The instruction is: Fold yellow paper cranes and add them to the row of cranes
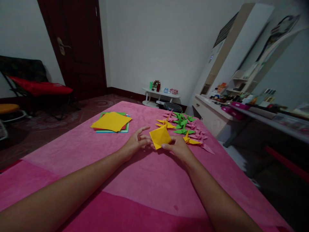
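Between my hands, above the pink cloth, is a yellow folded paper square [159, 136], turned corner-up like a diamond. My right hand [177, 146] pinches its right side, the thumb lying on the near face. At its left edge is my left hand [140, 141], with fingers apart and the index finger stretched out; its fingertips come close to the paper, and whether they touch it I cannot tell. Just beyond the square sits a yellow paper crane [166, 123], partly hidden by it. Another yellow crane [190, 140] lies right of my right hand.
Green paper cranes [183, 131] and pink paper cranes [200, 134] cluster at the right of the pink-covered surface [145, 180]. A stack of coloured paper sheets [112, 121], yellow on top, lies at the left. Beyond stand a low white table [160, 92] and a cluttered dresser [212, 106].
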Available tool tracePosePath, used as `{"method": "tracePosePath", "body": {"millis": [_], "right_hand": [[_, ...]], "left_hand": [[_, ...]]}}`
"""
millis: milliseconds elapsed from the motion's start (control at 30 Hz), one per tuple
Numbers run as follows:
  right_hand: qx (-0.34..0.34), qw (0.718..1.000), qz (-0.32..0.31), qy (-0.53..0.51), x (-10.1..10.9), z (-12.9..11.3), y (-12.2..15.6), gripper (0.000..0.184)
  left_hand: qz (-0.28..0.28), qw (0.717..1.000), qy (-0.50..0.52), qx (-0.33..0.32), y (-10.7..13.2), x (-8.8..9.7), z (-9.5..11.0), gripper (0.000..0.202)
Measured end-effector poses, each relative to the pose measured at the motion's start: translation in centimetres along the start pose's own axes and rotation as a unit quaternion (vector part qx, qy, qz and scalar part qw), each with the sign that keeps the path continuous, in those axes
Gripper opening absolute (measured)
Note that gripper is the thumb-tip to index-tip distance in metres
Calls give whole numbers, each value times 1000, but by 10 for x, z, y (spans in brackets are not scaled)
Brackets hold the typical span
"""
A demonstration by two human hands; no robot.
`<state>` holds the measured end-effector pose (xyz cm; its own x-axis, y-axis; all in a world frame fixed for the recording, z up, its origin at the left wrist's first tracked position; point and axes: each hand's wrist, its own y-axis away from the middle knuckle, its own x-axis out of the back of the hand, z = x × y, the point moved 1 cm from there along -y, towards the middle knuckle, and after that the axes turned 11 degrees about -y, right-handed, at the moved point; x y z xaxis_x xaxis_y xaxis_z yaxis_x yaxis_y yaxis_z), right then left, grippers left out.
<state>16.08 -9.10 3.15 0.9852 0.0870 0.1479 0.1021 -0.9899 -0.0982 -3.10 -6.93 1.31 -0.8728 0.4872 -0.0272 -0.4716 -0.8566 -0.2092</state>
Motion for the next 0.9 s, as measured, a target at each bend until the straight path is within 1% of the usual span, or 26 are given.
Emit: {"method": "tracePosePath", "body": {"millis": [67, 133, 267, 400, 467, 533, 600, 733, 900], "right_hand": [[-4, 1000, 5, -4, 1, -3, 0, 20], [-4, 1000, -2, 1, 1, -6, 0, 18], [11, 1000, -24, 7, 1, -9, 2, 15], [14, 999, -52, 4, 1, -8, 2, 13], [11, 997, -71, 11, 1, -7, 3, 13], [10, 995, -91, 40, 2, -8, 3, 12], [11, 993, -92, 66, 4, -9, 3, 12], [6, 992, -105, 74, 6, -10, 4, 11], [4, 990, -112, 88, 5, -10, 5, 12]], "left_hand": [[-11, 998, 48, 23, 4, -4, 1, 69], [-33, 996, 71, 42, 6, -9, 1, 68], [-82, 993, 62, 56, 8, -19, -2, 60], [-106, 990, 61, 75, 10, -24, -3, 46], [-111, 989, 60, 80, 11, -25, -3, 44], [-111, 989, 57, 80, 11, -25, -3, 45], [-115, 989, 46, 80, 12, -26, -3, 46], [-134, 988, 14, 80, 11, -28, -2, 44], [-124, 989, 0, 85, 9, -26, -6, 41]]}}
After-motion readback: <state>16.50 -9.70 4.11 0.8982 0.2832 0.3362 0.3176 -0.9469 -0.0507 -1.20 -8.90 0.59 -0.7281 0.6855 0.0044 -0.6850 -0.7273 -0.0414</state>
